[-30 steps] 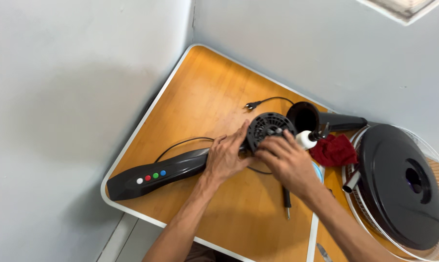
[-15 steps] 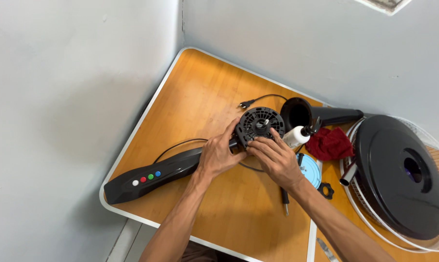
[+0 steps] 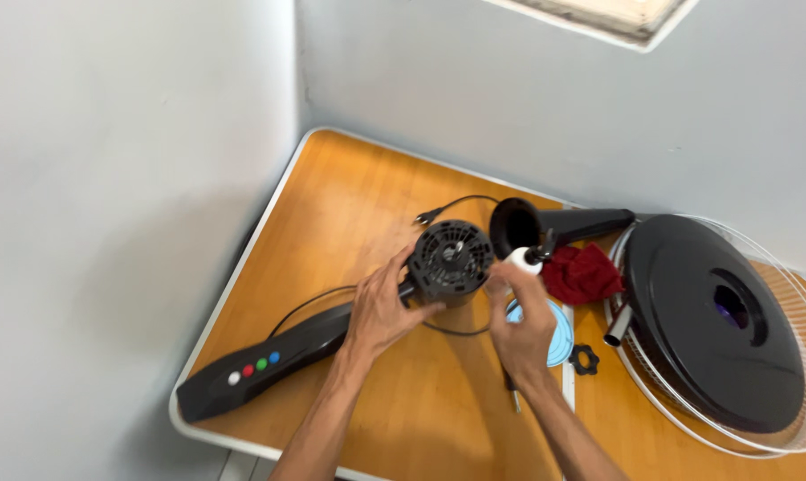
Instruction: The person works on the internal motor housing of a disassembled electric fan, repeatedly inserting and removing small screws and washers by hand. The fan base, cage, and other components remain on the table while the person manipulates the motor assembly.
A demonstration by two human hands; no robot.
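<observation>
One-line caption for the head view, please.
Left hand steadies black fan motor on wooden table; right hand holds a small white piece.

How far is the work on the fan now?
Done: the fan lies in parts; the round black base rests on the wire guard. In hand: the left hand holds the motor housing, the right hand a small white bottle. Left: the black nut lies loose.

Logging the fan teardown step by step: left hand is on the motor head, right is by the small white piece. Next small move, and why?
Probably bring the right hand with the white piece to the motor housing's centre shaft. The left hand already steadies the housing, its face points up, and the piece sits just beside it.
</observation>
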